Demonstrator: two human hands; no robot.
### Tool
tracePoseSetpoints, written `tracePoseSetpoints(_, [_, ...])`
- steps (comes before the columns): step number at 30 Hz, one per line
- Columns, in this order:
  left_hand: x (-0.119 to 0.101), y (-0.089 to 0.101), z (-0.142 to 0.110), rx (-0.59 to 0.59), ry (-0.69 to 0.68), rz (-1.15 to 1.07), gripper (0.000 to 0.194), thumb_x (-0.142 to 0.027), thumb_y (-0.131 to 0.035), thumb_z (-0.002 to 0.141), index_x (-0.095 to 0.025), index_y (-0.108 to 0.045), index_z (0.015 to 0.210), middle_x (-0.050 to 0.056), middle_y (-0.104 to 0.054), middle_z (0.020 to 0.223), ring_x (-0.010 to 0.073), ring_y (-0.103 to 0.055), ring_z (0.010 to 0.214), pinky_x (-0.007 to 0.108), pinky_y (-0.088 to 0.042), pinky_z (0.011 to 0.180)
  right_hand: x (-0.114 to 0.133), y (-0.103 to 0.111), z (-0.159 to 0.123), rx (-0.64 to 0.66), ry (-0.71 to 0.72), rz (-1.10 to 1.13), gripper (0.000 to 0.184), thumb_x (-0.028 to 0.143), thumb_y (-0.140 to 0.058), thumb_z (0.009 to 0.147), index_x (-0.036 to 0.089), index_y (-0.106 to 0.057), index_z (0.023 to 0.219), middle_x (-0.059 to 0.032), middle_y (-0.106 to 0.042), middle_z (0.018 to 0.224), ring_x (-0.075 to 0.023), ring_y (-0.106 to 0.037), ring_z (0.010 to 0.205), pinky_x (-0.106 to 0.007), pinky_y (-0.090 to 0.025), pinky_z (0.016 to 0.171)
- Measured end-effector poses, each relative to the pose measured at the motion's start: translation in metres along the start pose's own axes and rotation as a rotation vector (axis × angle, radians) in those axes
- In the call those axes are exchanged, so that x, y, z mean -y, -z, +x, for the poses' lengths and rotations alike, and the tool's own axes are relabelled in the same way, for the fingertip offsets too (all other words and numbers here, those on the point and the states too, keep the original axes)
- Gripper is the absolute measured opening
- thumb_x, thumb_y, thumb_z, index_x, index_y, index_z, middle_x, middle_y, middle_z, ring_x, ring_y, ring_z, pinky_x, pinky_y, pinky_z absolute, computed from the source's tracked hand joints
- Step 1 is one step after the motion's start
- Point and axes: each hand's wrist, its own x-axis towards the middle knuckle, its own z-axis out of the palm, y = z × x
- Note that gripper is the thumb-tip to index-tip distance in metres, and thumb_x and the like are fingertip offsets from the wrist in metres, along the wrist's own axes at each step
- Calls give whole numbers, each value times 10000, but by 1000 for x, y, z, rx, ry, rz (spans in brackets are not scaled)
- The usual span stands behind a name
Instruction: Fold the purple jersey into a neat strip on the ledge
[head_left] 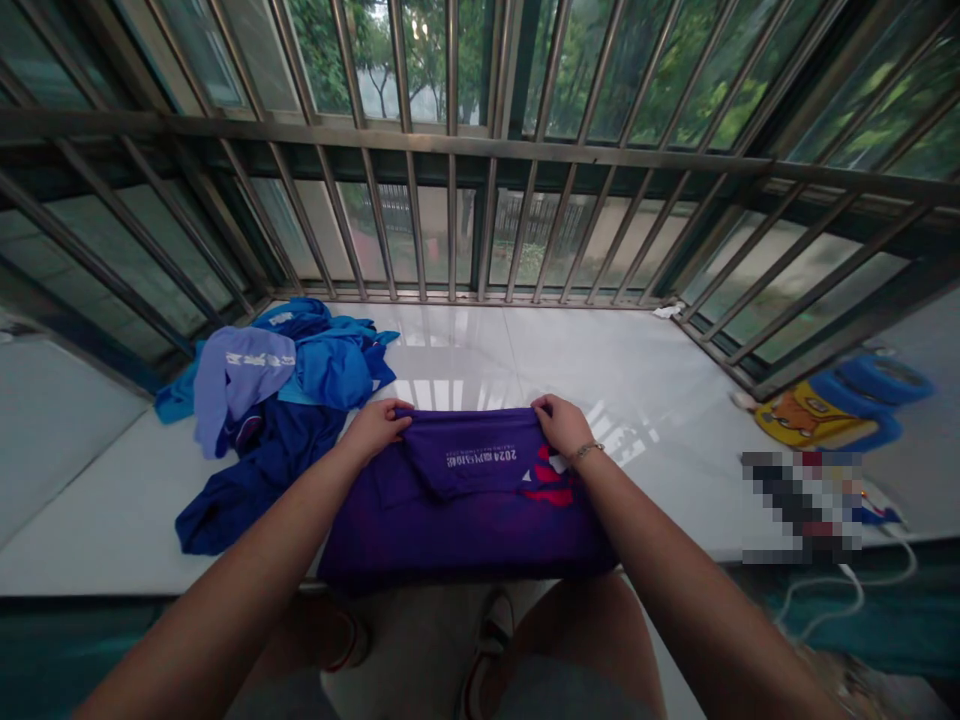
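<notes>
A purple T-shirt (472,530) with white lettering and a red print lies on the white ledge, its near part reaching the front edge. Its far side is folded over, and the lettering appears upside down from where I look. My left hand (379,428) pinches the far left corner of the fold between thumb and fingers. At the far right corner, my right hand (562,425), with a bracelet at the wrist, pinches the same folded edge. The cloth stretches fairly straight between both hands.
A pile of blue and lavender clothes (322,370) lies to the left on the ledge (465,350). Metal window bars (450,220) rise behind it. To the right stand a yellow and blue container (810,415) and a white cable (855,590) beside a blurred-out patch.
</notes>
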Motion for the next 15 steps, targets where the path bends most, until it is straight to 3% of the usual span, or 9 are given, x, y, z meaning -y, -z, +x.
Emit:
tracePoseSetpoints(4, [-9, 4, 36, -22, -89, 91, 413, -323, -804, 876, -179, -722, 1255, 7, -726, 848, 168, -748, 814, 282, -635, 770, -8, 3, 21, -20, 25, 13, 281, 221, -561, 1088, 239, -758, 1287, -46, -827, 1182, -193, -766, 1074, -288, -559, 963])
tracePoseSetpoints(7, [-16, 10, 55, -52, -146, 257, 398, -319, -822, 847, -182, -739, 1212, 13, -703, 814, 210, -739, 826, 327, -635, 782, -10, 6, 30, -40, 37, -35, 264, 223, -618, 1058, 215, -757, 1282, -76, -799, 1187, -209, -743, 1075, -303, -550, 986])
tracePoseSetpoints(9, [-18, 16, 61, -100, -195, 393, 405, -315, -864, 795, -186, -756, 1164, 52, -720, 884, 267, -739, 935, 381, -625, 874, -11, 7, 32, -56, 56, -81, 274, 224, -660, 1033, 186, -755, 1288, -119, -759, 1262, -238, -712, 1147, -328, -529, 1046])
tracePoseSetpoints(12, [-19, 20, 63, -136, -290, 589, 403, -360, -874, 792, -196, -780, 1148, 131, -737, 1152, 333, -706, 1157, 422, -556, 1056, -12, 6, 32, -55, 89, -148, 330, 280, -670, 1043, 163, -739, 1344, -180, -685, 1407, -299, -642, 1282, -376, -497, 1111])
tracePoseSetpoints(15, [-22, 19, 67, -83, -340, 752, 297, -404, -836, 835, -204, -815, 1054, 147, -750, 1188, 339, -713, 1149, 402, -541, 1037, -12, 3, 34, -10, 98, -201, 343, 302, -632, 1066, 177, -730, 1370, -185, -681, 1434, -328, -623, 1307, -401, -507, 1079])
